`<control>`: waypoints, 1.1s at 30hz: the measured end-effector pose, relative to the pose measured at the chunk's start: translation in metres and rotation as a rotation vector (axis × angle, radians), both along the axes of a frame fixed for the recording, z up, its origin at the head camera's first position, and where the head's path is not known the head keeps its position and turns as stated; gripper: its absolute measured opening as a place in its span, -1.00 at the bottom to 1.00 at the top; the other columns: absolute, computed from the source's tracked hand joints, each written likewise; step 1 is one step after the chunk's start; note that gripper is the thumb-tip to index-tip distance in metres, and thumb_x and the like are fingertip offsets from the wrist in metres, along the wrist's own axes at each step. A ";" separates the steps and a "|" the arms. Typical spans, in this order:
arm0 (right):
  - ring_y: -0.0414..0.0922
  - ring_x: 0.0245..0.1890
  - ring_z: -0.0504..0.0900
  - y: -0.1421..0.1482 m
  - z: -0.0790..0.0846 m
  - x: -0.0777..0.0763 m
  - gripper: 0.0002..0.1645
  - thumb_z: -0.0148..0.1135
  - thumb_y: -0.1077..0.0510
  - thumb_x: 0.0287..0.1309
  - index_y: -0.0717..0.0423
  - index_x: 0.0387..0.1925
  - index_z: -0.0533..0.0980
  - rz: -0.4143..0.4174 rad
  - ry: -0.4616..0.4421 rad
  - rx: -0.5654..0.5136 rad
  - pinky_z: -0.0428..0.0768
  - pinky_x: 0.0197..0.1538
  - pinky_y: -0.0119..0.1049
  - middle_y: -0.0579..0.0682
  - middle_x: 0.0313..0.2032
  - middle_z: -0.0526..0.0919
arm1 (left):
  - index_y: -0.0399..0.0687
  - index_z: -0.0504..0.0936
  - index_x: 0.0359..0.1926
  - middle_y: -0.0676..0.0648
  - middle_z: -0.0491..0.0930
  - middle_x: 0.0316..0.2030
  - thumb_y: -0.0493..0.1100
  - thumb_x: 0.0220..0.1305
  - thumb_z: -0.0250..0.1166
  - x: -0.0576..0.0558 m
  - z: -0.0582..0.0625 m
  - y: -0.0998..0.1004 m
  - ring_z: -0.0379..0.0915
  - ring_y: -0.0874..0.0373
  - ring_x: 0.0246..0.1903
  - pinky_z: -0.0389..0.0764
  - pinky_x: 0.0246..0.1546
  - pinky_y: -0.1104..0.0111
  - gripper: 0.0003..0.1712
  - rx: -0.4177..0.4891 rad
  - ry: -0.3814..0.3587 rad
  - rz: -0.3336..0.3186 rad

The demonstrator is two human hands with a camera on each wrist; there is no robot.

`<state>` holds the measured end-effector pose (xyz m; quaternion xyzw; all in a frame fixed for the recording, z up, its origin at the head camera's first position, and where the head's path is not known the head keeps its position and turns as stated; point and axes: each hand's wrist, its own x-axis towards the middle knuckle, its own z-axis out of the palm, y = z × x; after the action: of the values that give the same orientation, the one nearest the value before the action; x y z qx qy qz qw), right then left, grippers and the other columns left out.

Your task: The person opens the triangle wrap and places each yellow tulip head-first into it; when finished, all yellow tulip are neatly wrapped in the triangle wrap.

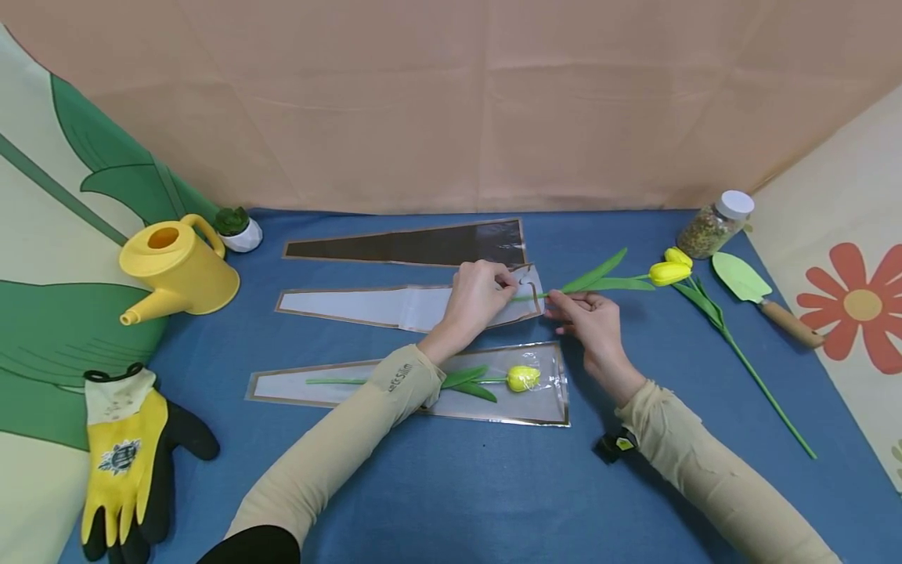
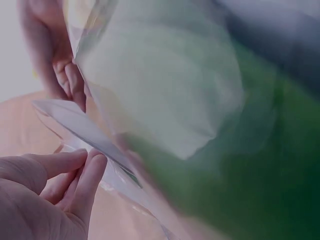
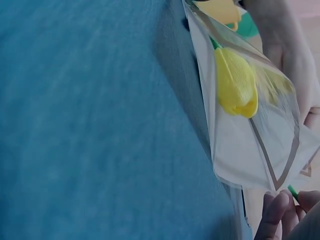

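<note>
My left hand [image 1: 479, 294] pinches the wide, open end of the middle white flower sleeve [image 1: 352, 305]; in the left wrist view its thumb and fingertips [image 2: 95, 160] meet at the plastic edge. My right hand [image 1: 588, 321] pinches the stem of a yellow tulip [image 1: 669, 273] just below its green leaves. The stem's lower end points left and overlaps the sleeve's mouth, while the bloom lies to the right. Nearer me, another gold-edged sleeve [image 1: 539, 407] has a yellow tulip [image 1: 523, 379] inside, which the right wrist view shows up close.
Behind lies a dark sleeve [image 1: 409, 249]. A second loose tulip [image 1: 764, 384], a trowel [image 1: 740, 276] and a white-lidded jar [image 1: 712, 227] are at the right. At the left are a yellow watering can [image 1: 179, 270], a small potted plant [image 1: 239, 231] and work gloves [image 1: 130, 462].
</note>
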<state>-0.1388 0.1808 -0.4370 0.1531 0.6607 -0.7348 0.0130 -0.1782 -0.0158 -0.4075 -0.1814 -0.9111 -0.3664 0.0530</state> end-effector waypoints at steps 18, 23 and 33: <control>-0.32 -0.48 0.67 -0.010 0.001 -0.008 -0.65 0.42 0.16 0.43 0.38 0.02 0.59 0.056 0.006 0.084 0.67 -0.46 -0.42 -0.26 -0.41 0.77 | -0.11 0.88 -0.23 -0.04 0.82 -0.31 -0.29 0.43 0.43 0.001 0.009 0.003 0.68 0.15 -0.45 0.59 -0.44 0.42 -0.90 -0.033 0.057 -0.016; -0.32 -0.44 0.63 -0.013 0.003 -0.010 -0.63 0.41 0.16 0.43 0.42 0.03 0.60 0.078 0.019 0.102 0.68 -0.45 -0.41 -0.28 -0.40 0.77 | -0.12 0.88 -0.23 -0.04 0.82 -0.31 -0.29 0.43 0.43 0.001 0.009 0.002 0.69 0.15 -0.43 0.61 -0.42 0.40 -0.90 -0.034 0.060 -0.016; -0.25 -0.24 0.66 -0.015 0.000 -0.011 -0.54 0.42 0.34 0.37 0.52 0.20 0.56 -0.035 0.151 -0.012 0.67 -0.20 -0.44 -0.09 -0.16 0.72 | -0.10 0.89 -0.23 -0.03 0.83 -0.30 -0.30 0.39 0.46 -0.002 0.008 0.002 0.72 0.12 -0.37 0.65 -0.33 0.33 -0.92 -0.010 0.030 0.019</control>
<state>-0.1496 0.1663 -0.4365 0.1086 0.6527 -0.7482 -0.0488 -0.1805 -0.0142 -0.3991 -0.1784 -0.9137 -0.3586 0.0693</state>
